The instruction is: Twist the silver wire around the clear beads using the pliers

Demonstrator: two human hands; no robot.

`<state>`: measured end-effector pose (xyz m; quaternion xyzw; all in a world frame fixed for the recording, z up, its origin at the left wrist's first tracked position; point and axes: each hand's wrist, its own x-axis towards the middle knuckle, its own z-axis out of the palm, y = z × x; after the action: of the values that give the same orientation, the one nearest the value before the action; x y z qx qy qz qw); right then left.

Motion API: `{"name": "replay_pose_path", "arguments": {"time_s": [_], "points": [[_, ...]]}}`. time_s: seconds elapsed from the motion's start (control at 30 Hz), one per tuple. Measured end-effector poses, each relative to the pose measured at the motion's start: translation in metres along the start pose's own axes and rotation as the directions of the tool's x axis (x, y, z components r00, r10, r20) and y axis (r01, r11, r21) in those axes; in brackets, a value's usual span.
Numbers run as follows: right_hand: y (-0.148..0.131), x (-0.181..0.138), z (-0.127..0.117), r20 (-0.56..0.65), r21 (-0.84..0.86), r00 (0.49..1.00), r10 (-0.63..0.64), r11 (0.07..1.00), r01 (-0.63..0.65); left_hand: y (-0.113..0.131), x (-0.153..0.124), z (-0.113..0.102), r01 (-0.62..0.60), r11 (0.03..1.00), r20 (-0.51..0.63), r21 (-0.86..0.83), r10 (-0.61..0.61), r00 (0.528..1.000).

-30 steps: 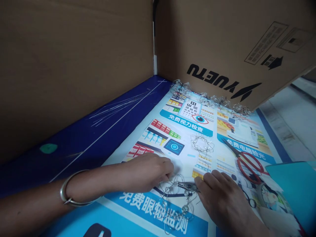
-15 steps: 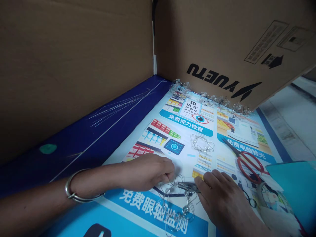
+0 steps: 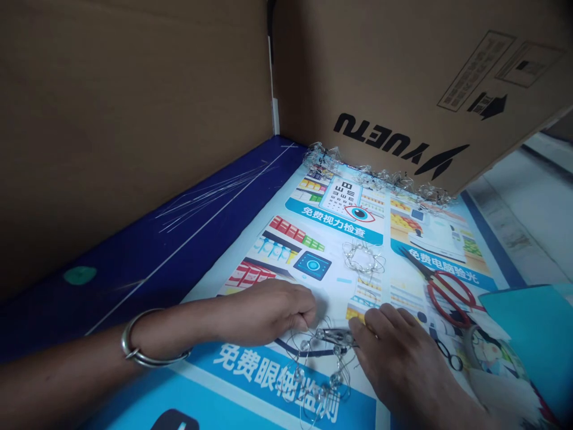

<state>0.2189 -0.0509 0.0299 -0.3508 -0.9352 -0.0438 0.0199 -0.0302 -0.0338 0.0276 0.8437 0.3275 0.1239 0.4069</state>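
Note:
My left hand (image 3: 283, 310) is closed, its thumb and fingers pinched at the upper left of a beaded wire ring (image 3: 335, 380). Clear round beads and thin, looping wire ends make up this ring, which lies over the printed sheet. In my closed right hand (image 3: 403, 352) is a pair of pliers (image 3: 336, 335), their metal jaws pointing left at the ring's top edge. The pliers' handles are hidden under my palm. Whether the jaws grip a wire is too fine to tell. Farther off lies a second beaded wire ring (image 3: 363, 258).
Red-handled scissors (image 3: 432, 276) lie to the right, near a roll of tape (image 3: 470, 345) and a turquoise folder (image 3: 528, 322). Cardboard panels (image 3: 134, 119) stand behind and left. Several beaded wire pieces (image 3: 380, 178) line the back; loose straight wires (image 3: 210, 194) lie left.
The view has shifted slightly, so the surroundings sit a little farther left. Both hands stay at the ring, and the pliers have hardly moved against it.

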Motion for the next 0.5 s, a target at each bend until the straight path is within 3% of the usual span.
{"name": "replay_pose_path", "arguments": {"time_s": [0.27, 0.5], "points": [[0.004, 0.002, -0.011, -0.049, 0.029, 0.999, -0.009, 1.000, 0.010, 0.001, 0.000, 0.000, 0.002, 1.000, -0.003, 0.024, -0.002, 1.000], [0.003, 0.000, -0.005, -0.008, 0.032, 1.000, -0.027, 0.999, 0.027, -0.001, 0.000, 0.000, -0.055, 0.995, 0.026, 0.079, 0.053, 0.998]]}}
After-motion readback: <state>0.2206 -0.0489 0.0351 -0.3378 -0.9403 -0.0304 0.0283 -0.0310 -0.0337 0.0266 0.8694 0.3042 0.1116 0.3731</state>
